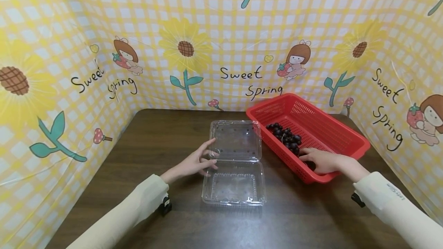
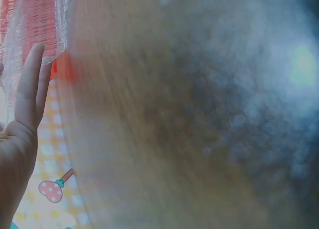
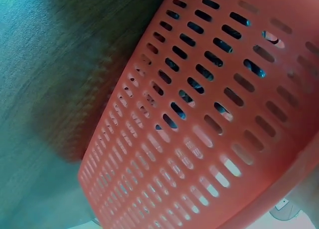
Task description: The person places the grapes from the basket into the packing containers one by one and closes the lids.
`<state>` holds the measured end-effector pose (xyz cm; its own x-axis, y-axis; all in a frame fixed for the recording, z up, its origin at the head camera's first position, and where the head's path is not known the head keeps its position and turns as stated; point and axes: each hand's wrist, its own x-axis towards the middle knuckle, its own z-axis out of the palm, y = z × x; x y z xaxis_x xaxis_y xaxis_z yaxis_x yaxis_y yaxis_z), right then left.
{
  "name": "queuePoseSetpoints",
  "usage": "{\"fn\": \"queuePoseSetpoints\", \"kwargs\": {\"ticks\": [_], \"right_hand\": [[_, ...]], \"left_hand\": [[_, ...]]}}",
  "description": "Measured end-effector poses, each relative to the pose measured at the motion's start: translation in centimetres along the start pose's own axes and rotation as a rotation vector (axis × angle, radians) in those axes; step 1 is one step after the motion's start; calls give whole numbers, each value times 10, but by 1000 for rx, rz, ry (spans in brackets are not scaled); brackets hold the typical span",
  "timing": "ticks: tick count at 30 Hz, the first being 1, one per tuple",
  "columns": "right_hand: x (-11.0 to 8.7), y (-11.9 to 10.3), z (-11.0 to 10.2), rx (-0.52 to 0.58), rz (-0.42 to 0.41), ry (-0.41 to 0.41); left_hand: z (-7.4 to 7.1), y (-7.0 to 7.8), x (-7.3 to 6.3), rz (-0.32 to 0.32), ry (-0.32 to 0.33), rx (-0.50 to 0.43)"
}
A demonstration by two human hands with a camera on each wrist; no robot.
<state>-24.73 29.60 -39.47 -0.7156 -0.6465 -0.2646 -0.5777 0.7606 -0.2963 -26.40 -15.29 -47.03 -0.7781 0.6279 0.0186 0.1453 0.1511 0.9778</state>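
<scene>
A clear plastic clamshell box [image 1: 233, 187] lies unfolded on the table, its lid [image 1: 235, 141] laid back beyond the base. My left hand [image 1: 197, 162] is at its left side, fingers spread and fairly straight, with the fingertips overlapping the lid and base near the hinge. The left wrist view shows fingers [image 2: 30, 89] by the box's clear edge. To the right, my right hand [image 1: 322, 160] reaches over the near side of a red plastic basket [image 1: 332, 130]. Its fingers curl about the near end of a bunch of dark grapes [image 1: 285, 135]; some fingertips are hidden there.
The slotted basket wall [image 3: 189, 109] fills most of the right wrist view. Its left edge stands close to the box lid. Dark wooden table [image 1: 138, 156] lies under everything. A yellow checked cloth [image 1: 214, 41] rises along the back and both sides.
</scene>
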Motion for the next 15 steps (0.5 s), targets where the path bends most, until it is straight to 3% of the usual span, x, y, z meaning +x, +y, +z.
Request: {"fn": "queuePoseSetpoints", "kwargs": {"ticks": [7, 15], "right_hand": [[-5, 5, -4, 85, -22, -3], [-7, 13, -1, 86, -49, 51]], "left_hand": [[1, 2, 0, -11, 5, -13], [1, 3, 0, -19, 8, -12]]}}
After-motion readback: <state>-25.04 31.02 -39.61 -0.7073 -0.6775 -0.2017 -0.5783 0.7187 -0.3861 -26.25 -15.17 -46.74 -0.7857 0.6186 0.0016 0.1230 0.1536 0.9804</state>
